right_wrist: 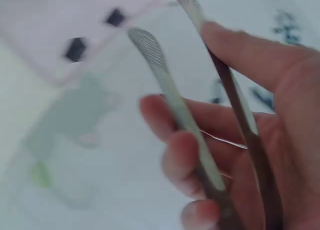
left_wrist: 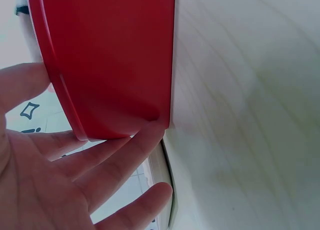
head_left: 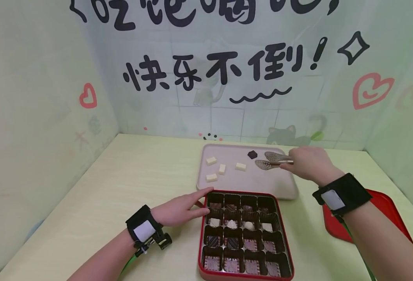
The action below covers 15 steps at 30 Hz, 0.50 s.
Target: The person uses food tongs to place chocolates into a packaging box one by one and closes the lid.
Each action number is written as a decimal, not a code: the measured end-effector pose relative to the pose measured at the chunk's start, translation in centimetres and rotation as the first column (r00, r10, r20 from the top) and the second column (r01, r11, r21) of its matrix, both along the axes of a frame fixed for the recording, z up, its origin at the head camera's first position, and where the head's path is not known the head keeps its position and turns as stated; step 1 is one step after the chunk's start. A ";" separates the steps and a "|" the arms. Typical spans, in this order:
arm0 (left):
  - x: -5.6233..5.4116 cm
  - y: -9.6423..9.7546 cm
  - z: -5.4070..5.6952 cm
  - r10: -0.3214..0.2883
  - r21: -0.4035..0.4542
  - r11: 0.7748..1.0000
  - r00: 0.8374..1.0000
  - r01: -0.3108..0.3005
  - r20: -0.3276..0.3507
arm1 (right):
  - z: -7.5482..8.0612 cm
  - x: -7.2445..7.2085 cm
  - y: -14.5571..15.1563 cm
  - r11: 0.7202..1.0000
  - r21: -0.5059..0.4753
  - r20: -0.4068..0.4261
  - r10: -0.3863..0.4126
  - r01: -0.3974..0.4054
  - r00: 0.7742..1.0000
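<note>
My right hand (head_left: 309,164) holds metal tongs (head_left: 276,157) with perforated tips above the right part of a pale pink tray (head_left: 248,185). The tips stand apart, with nothing visible between them. On the tray, a dark chocolate (head_left: 252,155) lies left of the tips; the right wrist view shows two dark pieces (right_wrist: 76,49). With fairly straight fingers, my left hand (head_left: 178,208) touches the back left corner of a red box (left_wrist: 110,55), its thumb at the rim. Brown chocolates (head_left: 231,207) sit in the box's back row, white ones (head_left: 232,224) in the second, dark striped ones (head_left: 213,241) in the third.
Several white chocolate blocks (head_left: 240,167) lie on the pink tray's left and middle. A red tray (head_left: 339,226) rests at the right, partly under my right forearm. Front compartments (head_left: 252,267) of the box show a pale checkered bottom. Printed walls surround the table.
</note>
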<state>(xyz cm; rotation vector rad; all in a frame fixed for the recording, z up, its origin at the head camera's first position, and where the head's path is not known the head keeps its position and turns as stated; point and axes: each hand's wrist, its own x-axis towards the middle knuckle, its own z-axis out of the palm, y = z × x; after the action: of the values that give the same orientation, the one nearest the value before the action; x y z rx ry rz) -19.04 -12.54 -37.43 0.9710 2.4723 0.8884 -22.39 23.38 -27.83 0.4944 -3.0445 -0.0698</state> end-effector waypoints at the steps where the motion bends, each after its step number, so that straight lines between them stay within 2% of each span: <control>1: 0.0 0.0 0.0 -0.002 0.001 1.000 1.000 0.002 -0.001 | -0.7 -0.8 0.7 1.000 -0.006 0.005 -0.016 0.016 1.000; 5: 0.0 0.0 -0.1 -0.006 0.001 1.000 1.000 0.006 -0.005 | -3.0 -3.4 2.8 0.997 -0.029 0.019 -0.072 0.073 0.997; 8: 0.0 0.0 -0.1 -0.002 0.002 1.000 1.000 0.002 -0.008 | -4.0 -5.0 3.9 0.994 -0.040 0.019 -0.099 0.099 0.995; 11: 0.0 0.0 -0.1 0.000 0.002 1.000 1.000 0.000 -0.010 | -4.6 -6.1 4.6 0.992 -0.053 0.023 -0.111 0.112 0.994; 15: 0.0 0.1 -0.1 -0.001 0.001 1.000 1.000 0.001 -0.007 | -4.9 -6.8 4.9 0.992 -0.056 0.030 -0.115 0.116 0.993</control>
<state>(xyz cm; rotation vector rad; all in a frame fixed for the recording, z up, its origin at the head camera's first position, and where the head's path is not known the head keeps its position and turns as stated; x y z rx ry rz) -19.08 -12.48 -37.53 0.9776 2.4775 0.8874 -29.18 28.25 -32.71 0.3172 -3.0890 0.0199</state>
